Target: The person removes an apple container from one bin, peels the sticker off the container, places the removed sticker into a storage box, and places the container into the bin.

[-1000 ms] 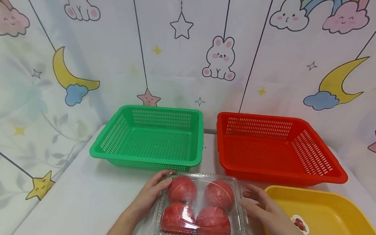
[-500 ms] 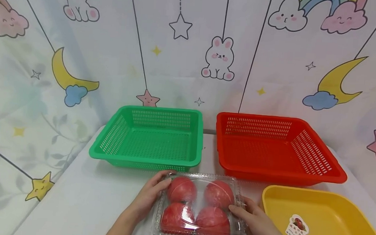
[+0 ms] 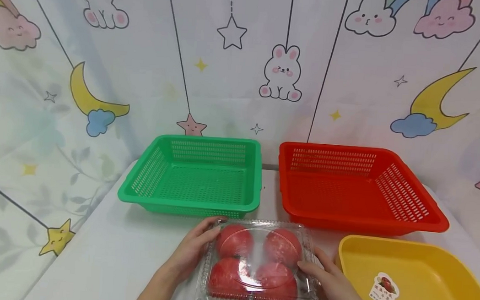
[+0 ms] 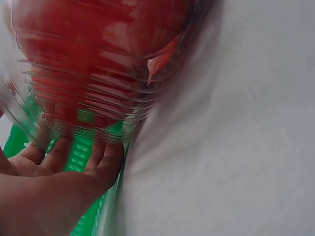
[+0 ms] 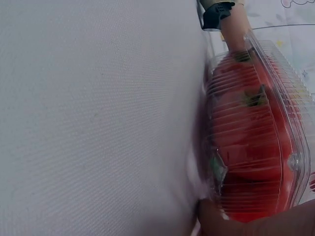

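Note:
A clear plastic clamshell box [image 3: 260, 223] rests on the white table, with several red tomatoes [image 3: 234, 241] visible inside it. My left hand [image 3: 194, 246] grips its left side, thumb at the lid's edge. In the left wrist view the fingers [image 4: 106, 162] are at the ribbed lower wall. My right hand [image 3: 327, 274] holds the opposite side, its thumb over the lid's right edge. Green leafy tops [image 5: 254, 96] show through the wall in the right wrist view. The lid is down over the tomatoes.
Behind the box stand a green basket [image 3: 195, 203] on the left and a red basket [image 3: 367, 220] on the right. A yellow tray [image 3: 434, 281], close to my right hand, has a fruit sticker [image 3: 384, 291] on its bottom. A patterned cloth [image 3: 235, 85] hangs behind.
My right hand has come down and inward onto the box's right side, its thumb now over the lid edge, uncovering more of the tray's sticker. The left hand keeps its grip.

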Demonstrator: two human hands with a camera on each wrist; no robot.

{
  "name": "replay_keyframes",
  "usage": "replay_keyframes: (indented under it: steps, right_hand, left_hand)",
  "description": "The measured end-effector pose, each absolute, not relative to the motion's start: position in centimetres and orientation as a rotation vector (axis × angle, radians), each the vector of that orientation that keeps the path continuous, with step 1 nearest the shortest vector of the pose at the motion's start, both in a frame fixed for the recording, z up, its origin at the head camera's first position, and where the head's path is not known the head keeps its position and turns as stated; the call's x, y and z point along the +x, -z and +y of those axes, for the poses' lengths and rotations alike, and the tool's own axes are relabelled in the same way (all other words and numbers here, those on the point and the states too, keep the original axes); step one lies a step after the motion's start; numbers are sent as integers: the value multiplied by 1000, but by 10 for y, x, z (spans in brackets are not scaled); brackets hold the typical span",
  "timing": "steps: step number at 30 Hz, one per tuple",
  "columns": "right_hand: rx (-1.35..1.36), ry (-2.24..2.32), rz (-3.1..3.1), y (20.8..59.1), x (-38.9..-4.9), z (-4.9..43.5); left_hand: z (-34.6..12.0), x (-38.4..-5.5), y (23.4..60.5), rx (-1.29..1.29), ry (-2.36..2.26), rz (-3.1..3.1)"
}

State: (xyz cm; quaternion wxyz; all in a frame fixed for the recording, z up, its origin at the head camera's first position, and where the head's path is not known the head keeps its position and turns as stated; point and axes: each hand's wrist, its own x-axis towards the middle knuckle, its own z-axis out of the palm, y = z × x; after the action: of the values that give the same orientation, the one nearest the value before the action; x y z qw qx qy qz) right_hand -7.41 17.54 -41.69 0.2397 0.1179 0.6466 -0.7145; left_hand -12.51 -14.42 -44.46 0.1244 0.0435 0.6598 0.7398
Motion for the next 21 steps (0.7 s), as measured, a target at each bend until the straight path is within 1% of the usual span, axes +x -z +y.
replay_keyframes:
  steps: [5, 10, 18, 21]
  right_hand:
    - [253, 1986, 1585, 416, -73, 182]
    - [281, 1994, 1541, 418, -74, 183]
    - [263, 1987, 1571, 422, -75, 183]
    - [275, 1985, 1566, 423, -74, 181]
  left_hand:
    - [-146, -124, 442, 141, -2171, 1898]
    - [-153, -125, 440, 151, -2099, 2035]
    - [-180, -124, 435, 109, -2180, 2162]
    - [-193, -121, 434, 44, -2220, 2194]
